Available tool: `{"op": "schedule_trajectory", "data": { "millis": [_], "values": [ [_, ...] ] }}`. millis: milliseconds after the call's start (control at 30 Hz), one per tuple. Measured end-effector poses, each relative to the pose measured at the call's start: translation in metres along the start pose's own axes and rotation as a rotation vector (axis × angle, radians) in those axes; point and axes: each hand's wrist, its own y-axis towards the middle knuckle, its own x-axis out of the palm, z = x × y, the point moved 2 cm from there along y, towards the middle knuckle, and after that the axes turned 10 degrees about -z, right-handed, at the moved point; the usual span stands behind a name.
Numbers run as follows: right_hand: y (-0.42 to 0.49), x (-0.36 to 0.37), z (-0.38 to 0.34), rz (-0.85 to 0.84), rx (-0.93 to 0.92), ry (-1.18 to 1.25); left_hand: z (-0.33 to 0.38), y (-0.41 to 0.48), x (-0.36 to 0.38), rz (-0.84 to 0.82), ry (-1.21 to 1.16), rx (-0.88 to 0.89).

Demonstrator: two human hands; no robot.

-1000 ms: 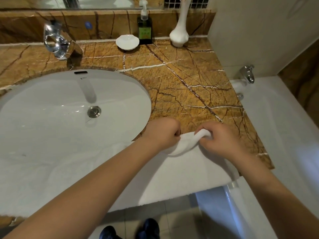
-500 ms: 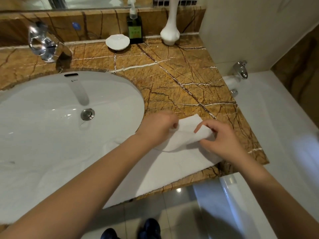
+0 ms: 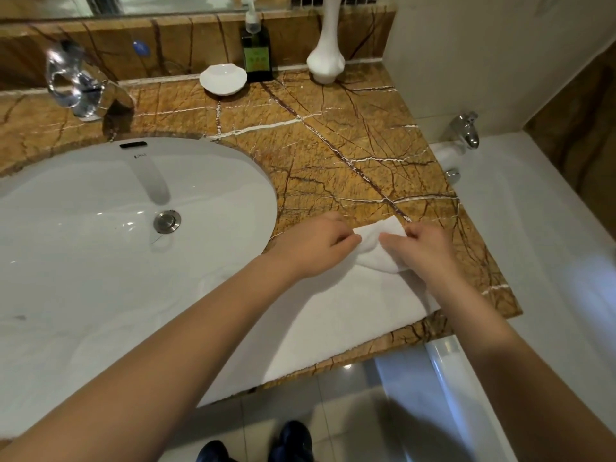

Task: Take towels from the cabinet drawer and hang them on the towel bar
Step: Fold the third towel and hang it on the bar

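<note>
White towel (image 3: 333,315) on a golden-brown desk (image 3: 333,145) veined white and dark brown; white basin (image 3: 83,261); at twelve o'clock, green-labelled dark bottle (image 3: 256,50).

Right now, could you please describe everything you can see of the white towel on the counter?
The white towel looks like soft terry cloth. It lies spread flat along the front edge of the marble counter, beside the sink. Its far corner is bunched and raised, pinched between the left hand and the right hand.
</note>
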Motion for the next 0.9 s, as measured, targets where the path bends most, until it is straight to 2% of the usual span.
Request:
{"op": "schedule_trajectory", "data": {
  "millis": [67, 233, 433, 567, 800, 900],
  "values": [
    [0.002, 0.000, -0.002, 0.012, 0.022, -0.044, 0.000, 0.000, 0.001, 0.027, 0.003, -0.011],
    [0.005, 0.004, -0.010, 0.097, 0.017, -0.401, 0.001, 0.002, -0.001, 0.081, 0.102, -0.039],
    [0.007, 0.007, -0.014, 0.175, -0.014, -0.447, -0.002, 0.000, -0.004, 0.136, 0.062, -0.048],
    [0.007, 0.009, -0.013, 0.205, 0.005, -0.478, -0.007, -0.003, -0.004, 0.160, 0.121, -0.105],
    [0.009, 0.013, -0.019, 0.204, 0.027, -0.576, -0.012, -0.010, -0.014, -0.028, 0.075, -0.140],
    [0.015, 0.013, -0.022, 0.157, 0.086, -0.585, -0.012, -0.005, -0.016, -0.050, 0.073, -0.152]
  ]
}}
